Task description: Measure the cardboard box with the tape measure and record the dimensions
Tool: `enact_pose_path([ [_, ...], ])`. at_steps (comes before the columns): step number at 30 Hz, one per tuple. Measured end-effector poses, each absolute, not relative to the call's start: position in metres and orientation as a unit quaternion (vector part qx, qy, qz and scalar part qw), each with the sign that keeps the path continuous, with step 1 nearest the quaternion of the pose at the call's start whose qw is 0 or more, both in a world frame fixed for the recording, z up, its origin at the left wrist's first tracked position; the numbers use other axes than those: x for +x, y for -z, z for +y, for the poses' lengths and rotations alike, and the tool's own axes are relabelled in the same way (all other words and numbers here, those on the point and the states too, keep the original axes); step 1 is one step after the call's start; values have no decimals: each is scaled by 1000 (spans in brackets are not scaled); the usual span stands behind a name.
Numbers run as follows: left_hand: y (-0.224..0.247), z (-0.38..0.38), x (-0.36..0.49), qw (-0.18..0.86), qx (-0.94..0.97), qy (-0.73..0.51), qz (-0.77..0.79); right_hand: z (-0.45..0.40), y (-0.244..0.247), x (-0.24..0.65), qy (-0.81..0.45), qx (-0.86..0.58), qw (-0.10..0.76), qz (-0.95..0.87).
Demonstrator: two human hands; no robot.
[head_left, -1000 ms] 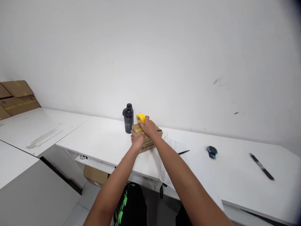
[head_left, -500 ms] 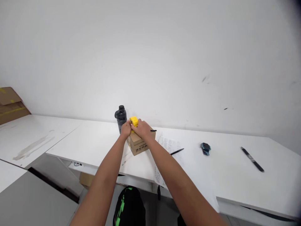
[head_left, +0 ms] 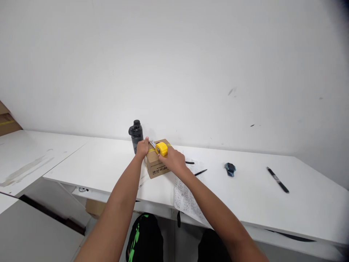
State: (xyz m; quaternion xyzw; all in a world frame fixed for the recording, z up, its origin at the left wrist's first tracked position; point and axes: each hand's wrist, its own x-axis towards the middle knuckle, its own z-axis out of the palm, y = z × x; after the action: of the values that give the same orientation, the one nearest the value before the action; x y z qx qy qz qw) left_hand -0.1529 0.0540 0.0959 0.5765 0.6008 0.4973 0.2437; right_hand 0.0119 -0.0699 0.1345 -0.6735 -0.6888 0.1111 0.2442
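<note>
A yellow tape measure (head_left: pixel 161 149) is gripped in my right hand (head_left: pixel 176 160) above a small cardboard box (head_left: pixel 157 171). A short length of its white blade (head_left: pixel 152 144) runs out leftward over the box top. My left hand (head_left: pixel 142 148) is closed at the blade's free end, by the box's left edge, its thumb pointing up. Just behind that hand stands a dark water bottle (head_left: pixel 136 134), its lower part partly covered. A black pen-like stick (head_left: pixel 190 162) pokes out to the right of my right hand; I cannot tell whether the hand holds it.
Printed paper (head_left: pixel 185 194) lies under my right forearm with a dark pen (head_left: pixel 201 172) on it. Further right on the white table (head_left: pixel 256 203) are a small dark blue object (head_left: pixel 230 169) and a black marker (head_left: pixel 277 179). A white wall rises behind; a larger carton (head_left: pixel 9 123) stands far left.
My right hand has drawn the tape measure to the right, away from my left hand, and the white blade now shows between them. The camera view has shifted slightly.
</note>
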Motion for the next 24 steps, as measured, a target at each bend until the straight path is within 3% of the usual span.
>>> enact_pose_path([
  [8,-88,62,-152,263,565,-499,602,-125,-123,38,-65,-689,157,-704],
  [16,-95,53,-156,238,578,-501,598,-75,-134,8,-71,-667,237,-703],
  [24,-97,39,-165,255,565,-521,586,-7,-146,-25,-82,-617,234,-747],
])
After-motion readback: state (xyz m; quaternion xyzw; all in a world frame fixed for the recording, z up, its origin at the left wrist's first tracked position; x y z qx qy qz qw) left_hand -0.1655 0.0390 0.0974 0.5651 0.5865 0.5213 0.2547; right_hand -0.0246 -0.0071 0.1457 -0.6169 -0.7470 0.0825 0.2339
